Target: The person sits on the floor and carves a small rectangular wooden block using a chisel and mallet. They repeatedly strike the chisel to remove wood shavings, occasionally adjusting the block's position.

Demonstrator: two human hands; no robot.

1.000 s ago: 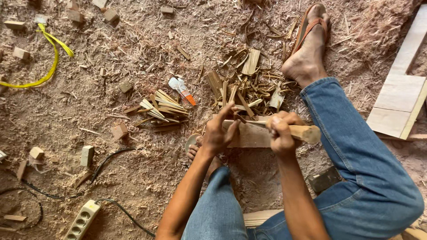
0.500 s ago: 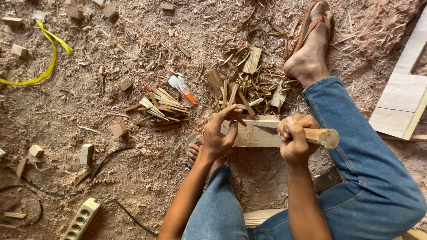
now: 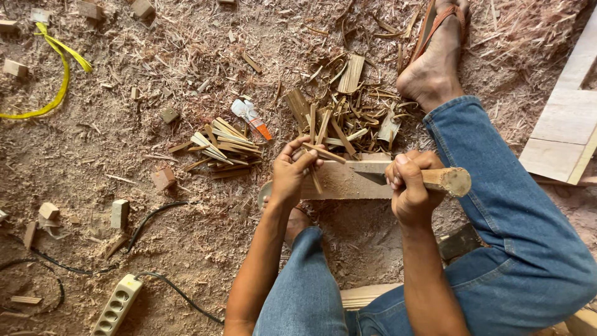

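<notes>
The right hand (image 3: 411,190) is closed tight round the round wooden handle of a knife (image 3: 435,179), whose blade tapers to a point facing the left hand (image 3: 292,174). The left hand pinches a thin wood sliver (image 3: 323,153) between thumb and fingertips, the fingers curled, not fully shut. The sliver lies slanted over the near end of a wood block (image 3: 345,183), which sits on the floor between the knees, and the blade tip rests on the block just beside the sliver.

The main risk looks like the blade: its point aims straight at the left fingers, which are very near. If the sliver splits suddenly or the knife skids along the grain, the edge could run into them. The sliver is thin and held only by a pinch, so it may twist or snap. The block seems steadied only by the left heel of the hand; it could shift on the loose shavings (image 3: 186,74). Beyond the block lie a heap of offcuts (image 3: 348,112) and a bare foot (image 3: 435,74), well apart from the blade.
</notes>
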